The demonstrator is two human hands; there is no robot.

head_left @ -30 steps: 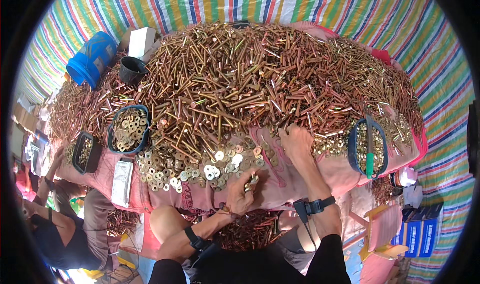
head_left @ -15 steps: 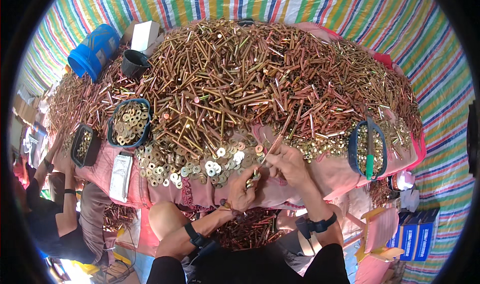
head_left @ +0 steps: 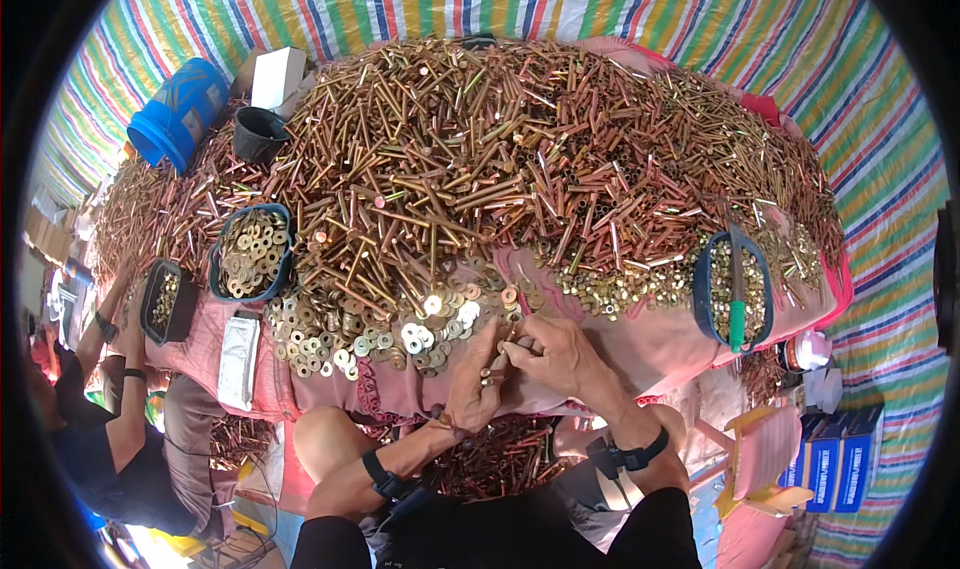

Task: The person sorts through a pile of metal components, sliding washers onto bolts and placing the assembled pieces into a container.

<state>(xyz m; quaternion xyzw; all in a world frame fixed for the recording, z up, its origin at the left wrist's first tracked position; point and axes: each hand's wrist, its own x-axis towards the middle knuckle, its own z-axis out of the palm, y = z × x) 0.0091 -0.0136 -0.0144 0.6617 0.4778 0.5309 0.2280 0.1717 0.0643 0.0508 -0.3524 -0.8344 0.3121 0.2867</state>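
Clutching nuts (head_left: 487, 377) in curled L hand (head_left: 473, 387); touching it w/ bent R hand (head_left: 560, 359), can't tell if gripping. Nr loose washers (head_left: 412, 344).

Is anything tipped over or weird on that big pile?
Yes, the blue bucket lies on its side at the upper left instead of standing upright. A green-handled tool also rests across the blue basin of nuts, odd among small parts.
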